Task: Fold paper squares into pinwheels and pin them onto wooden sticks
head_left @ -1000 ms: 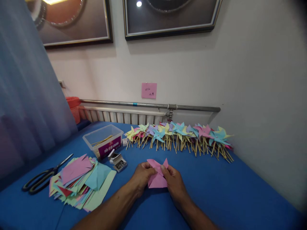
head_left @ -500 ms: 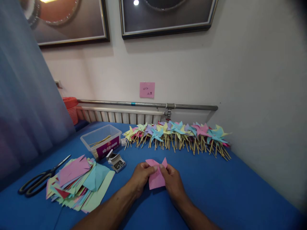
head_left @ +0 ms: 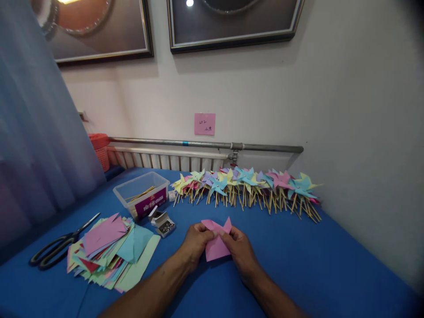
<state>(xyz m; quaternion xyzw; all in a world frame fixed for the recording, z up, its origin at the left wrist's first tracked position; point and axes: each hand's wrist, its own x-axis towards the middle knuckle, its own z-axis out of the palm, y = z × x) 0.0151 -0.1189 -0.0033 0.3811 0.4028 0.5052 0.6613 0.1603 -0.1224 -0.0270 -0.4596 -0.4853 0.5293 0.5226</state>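
Both hands — left hand (head_left: 196,240) and right hand (head_left: 241,250) — pinch a pink paper square (head_left: 217,242) just above the blue bench (head_left: 298,260), corners folded inward; a loosened pinch would likely let the folded points spring open — finished pinwheels (head_left: 247,187) line the wall.

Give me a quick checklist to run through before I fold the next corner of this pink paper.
1. Both hands on the paper: ok. Left hand and right hand pinch the pink paper near its middle.
2. Paper over the blue table, with bare table around it: ok.
3. Pin box open and near the left hand: ok.
4. Sticks in the clear tub: ok, a few show.
5. Scissors lying apart from the hands: ok.
6. Folded corners aligned at the centre: cannot tell, fingers cover it.
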